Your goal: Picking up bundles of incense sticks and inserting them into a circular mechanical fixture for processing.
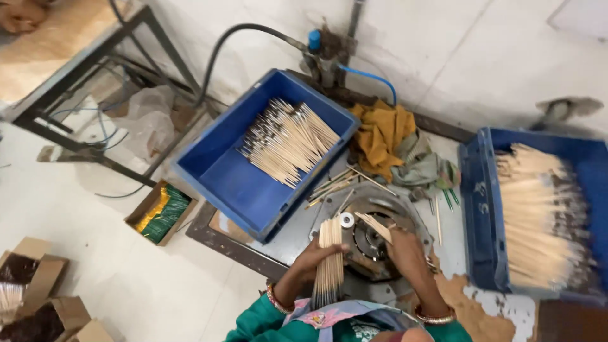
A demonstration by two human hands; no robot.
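Observation:
My left hand (315, 258) grips a thick bundle of thin wooden sticks (329, 261), held upright over the near edge of a round metal machine plate (373, 237). My right hand (405, 253) holds a smaller fan of sticks (375, 225) angled toward the plate's centre, next to a small white ring (346, 220). Loose sticks (332, 187) lie on the metal table behind the plate.
A blue crate (228, 177) at centre left holds a layer of sticks. A second blue crate (481, 209) at right is piled with sticks. A yellow cloth (380, 130) lies behind the plate. Cardboard boxes (158, 212) sit on the floor at left, beside a metal frame (82, 69).

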